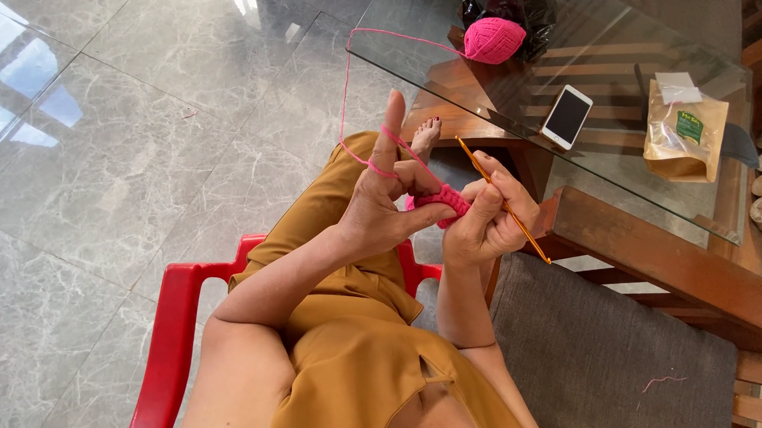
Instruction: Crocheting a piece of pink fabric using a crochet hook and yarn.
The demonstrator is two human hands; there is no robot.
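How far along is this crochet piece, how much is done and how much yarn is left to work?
Done: only a small pink crocheted piece, a few short rows. In hand: the left hand pinches it and tensions the pink strand over a raised finger, while the right hand holds the orange hook. Left: the pink yarn ball on the glass table looks nearly full.

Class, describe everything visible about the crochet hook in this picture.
The crochet hook is a thin, straight, orange-gold rod, seemingly metal. The right hand grips it mid-shaft; it slants from upper left to lower right. Its working end is at the small pink crocheted piece pinched by the left hand; its tail projects past the right hand.
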